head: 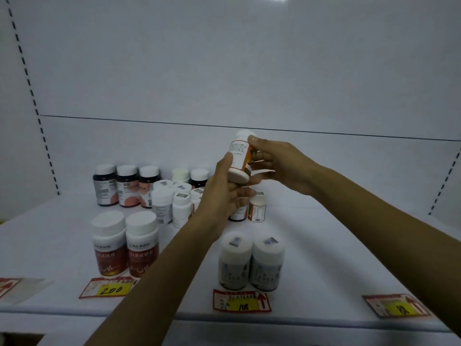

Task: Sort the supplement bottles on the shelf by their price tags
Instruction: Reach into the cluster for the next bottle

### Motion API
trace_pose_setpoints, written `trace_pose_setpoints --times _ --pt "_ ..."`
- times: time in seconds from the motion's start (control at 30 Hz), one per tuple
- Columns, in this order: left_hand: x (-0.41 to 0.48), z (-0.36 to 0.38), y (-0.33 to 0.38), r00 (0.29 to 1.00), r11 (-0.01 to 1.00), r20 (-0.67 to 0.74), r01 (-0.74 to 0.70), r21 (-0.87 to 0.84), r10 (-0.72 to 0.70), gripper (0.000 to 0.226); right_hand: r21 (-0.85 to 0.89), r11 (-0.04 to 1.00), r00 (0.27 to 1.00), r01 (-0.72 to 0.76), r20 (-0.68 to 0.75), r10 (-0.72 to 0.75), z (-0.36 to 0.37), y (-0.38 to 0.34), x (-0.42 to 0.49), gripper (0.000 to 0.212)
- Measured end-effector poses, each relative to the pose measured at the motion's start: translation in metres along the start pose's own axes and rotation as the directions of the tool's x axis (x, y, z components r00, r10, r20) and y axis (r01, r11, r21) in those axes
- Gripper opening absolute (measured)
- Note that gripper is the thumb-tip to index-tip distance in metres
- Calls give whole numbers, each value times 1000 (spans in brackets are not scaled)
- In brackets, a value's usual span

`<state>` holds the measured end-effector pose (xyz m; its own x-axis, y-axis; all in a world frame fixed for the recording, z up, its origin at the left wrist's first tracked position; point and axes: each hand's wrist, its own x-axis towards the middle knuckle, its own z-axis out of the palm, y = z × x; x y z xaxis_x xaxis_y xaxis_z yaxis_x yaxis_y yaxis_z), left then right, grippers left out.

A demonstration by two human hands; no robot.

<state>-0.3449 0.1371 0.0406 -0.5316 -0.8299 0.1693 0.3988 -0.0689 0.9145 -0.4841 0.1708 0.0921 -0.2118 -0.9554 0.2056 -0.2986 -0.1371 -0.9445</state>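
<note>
Both hands hold one white bottle with an orange label (pixel 238 156), tilted, above the shelf's middle. My left hand (pixel 224 193) grips its lower end from below; my right hand (pixel 277 163) pinches its upper side. Two red-labelled white bottles (pixel 124 243) stand behind the tag marked 200 (pixel 109 288). Two pale-labelled bottles (pixel 252 260) stand behind the tag marked 108 (pixel 242 302). A third price tag (pixel 396 305) lies at the front right with no bottle behind it. A mixed cluster of bottles (pixel 172 201) stands further back.
Three dark bottles (pixel 124 186) line the back left of the white shelf (pixel 336 245). A small orange-labelled bottle (pixel 257 208) stands under my hands. Another tag (pixel 15 288) lies at the front left edge. The back wall (pixel 224 71) is plain white.
</note>
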Motion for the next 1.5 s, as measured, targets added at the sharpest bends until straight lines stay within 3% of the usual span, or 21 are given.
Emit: trace_pose_setpoints --times 0.17,0.27,0.33,0.4,0.47,0.57,0.7,0.83,1.13,1.5 --pt "-12 31 2 993 995 110 45 -84 -35 50 156 986 996 53 56 -63 -17 -8 -22 30" --pt "-16 52 -2 998 998 59 19 59 -22 51 148 985 996 94 -27 -91 -29 -8 -34 33" --pt "-19 66 -10 993 949 -22 -101 300 113 40 137 983 990 119 -94 -107 -39 -5 -45 36" --pt "-23 78 -24 939 787 -6 -283 549 342 33 126 982 979 140 -165 -118 -52 2 -58 44" --pt "-29 93 -34 897 697 44 -372 614 440 39 108 982 961 158 -244 -128 -67 8 -72 48" --pt "-33 120 -52 916 692 99 -362 625 389 50 76 983 943 169 -303 -138 -92 22 -95 44" --pt "-43 142 -98 965 724 118 -255 641 236 50 -50 993 982 111 -147 -117 -127 61 -133 37" --pt "-54 148 -148 967 602 219 -252 757 129 45 -152 988 995 13 -97 -28 -149 118 -163 47" --pt "-60 142 -193 960 335 235 -274 901 152 44 -91 995 993 41 -106 -50 -149 179 -189 53" --pt "-61 142 -198 952 294 240 -289 911 191 52 -23 999 994 30 -102 -32 -152 182 -187 34"
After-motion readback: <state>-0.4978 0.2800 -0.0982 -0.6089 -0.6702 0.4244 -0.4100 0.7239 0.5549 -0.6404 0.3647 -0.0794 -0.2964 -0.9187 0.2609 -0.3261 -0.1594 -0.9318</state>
